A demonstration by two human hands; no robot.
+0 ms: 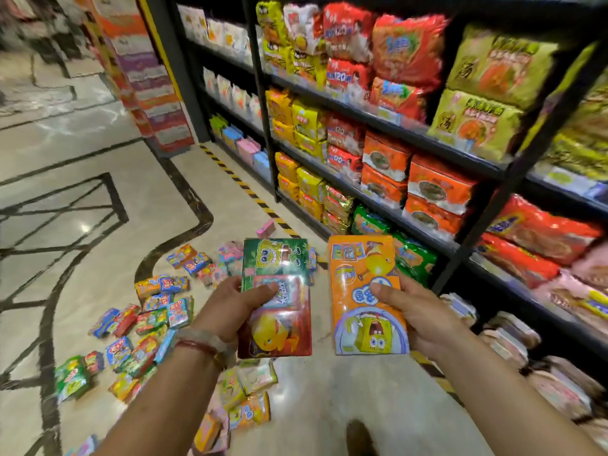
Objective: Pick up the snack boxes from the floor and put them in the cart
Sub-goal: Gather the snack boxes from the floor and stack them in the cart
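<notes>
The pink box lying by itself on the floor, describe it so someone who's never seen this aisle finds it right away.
Start at the black shelves of noodle packs and follow the yellow and black striped tape along their foot. The pink box lies just beside that tape, beyond the scattered snack boxes. It is plain pink and lies alone, apart from the multicoloured pile.
</notes>
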